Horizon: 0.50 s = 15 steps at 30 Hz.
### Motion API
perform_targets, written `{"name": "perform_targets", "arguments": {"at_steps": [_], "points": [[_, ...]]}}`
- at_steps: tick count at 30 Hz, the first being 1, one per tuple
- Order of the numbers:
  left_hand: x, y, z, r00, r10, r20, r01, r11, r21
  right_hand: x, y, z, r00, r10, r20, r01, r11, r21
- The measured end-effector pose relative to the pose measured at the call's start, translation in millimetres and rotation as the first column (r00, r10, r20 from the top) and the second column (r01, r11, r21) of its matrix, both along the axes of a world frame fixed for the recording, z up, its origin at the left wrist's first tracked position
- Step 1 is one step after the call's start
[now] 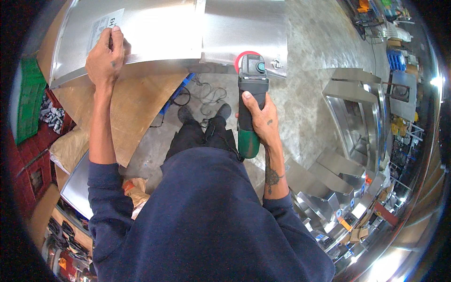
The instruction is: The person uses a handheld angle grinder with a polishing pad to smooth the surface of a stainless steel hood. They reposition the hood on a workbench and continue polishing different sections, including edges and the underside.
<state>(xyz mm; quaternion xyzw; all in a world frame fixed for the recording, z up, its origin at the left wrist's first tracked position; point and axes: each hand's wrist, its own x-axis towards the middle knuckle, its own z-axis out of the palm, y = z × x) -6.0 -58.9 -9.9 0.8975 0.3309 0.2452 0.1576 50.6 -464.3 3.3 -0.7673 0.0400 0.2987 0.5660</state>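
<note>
My right hand (264, 117) is wrapped round the black and green body of an angle grinder (249, 127). The grinder's red disc (241, 57) is at the near edge of a shiny metal panel (244, 33); whether it touches the metal I cannot tell. My left hand (105, 61) is closed, its fingers curled over the left part of the metalwork (159, 33), beside a white printed label (104, 28). What those fingers hold, if anything, is hidden.
Brown cardboard (127, 103) lies below the metalwork, with a blue strip (176, 94) and loose cable (206, 91) near my feet. Red crates (30, 174) and a green crate (29, 101) stand left. Steel frames (352, 103) and bent metal parts (329, 188) occupy the right side.
</note>
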Motion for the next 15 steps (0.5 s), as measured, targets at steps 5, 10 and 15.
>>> {"name": "perform_targets", "arguments": {"at_steps": [5, 10, 15], "points": [[-1, 1, -3, 1.000, -0.013, 0.005, 0.013, 1.000, 0.028, -7, 14, 3, 0.998, 0.050, 0.028, -0.050, 0.999, -0.006], [-1, 3, -6, 0.999, -0.025, 0.023, 0.024, 0.999, 0.024, -14, 36, 24, 0.998, 0.054, -0.014, -0.054, 0.998, 0.034], [-2, 6, -8, 0.999, -0.051, 0.013, 0.051, 0.998, 0.037, -22, 48, 25, 0.998, 0.051, -0.034, -0.048, 0.997, 0.068]]}}
